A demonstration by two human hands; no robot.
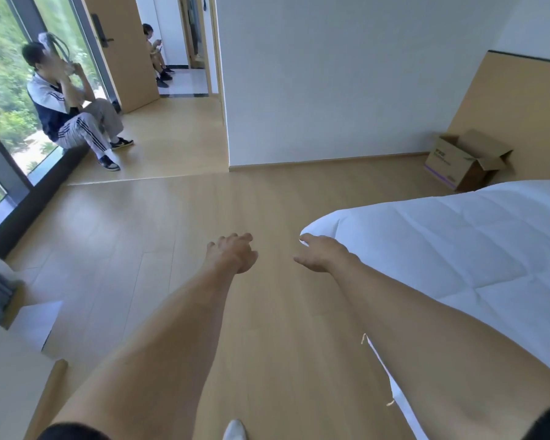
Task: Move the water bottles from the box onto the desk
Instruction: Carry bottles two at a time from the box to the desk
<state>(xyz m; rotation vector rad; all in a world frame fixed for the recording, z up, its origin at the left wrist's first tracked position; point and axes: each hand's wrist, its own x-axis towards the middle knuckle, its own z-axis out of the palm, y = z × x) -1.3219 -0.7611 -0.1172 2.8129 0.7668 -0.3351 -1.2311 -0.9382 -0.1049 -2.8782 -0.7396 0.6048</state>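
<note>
Beside bed (458, 249), left hand (232, 254) and right hand (321, 254): grip slack, empty. Box (464, 160) beyond bed; walk over, look inside first.

Bedroom: white-quilted bed (458, 249), wooden floor (172, 233)

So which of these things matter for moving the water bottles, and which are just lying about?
For the job: cardboard box with open flaps by the wall; left hand and right hand, both holding nothing.

Just there: bed, door, window. No bottles or desk visible.
</note>
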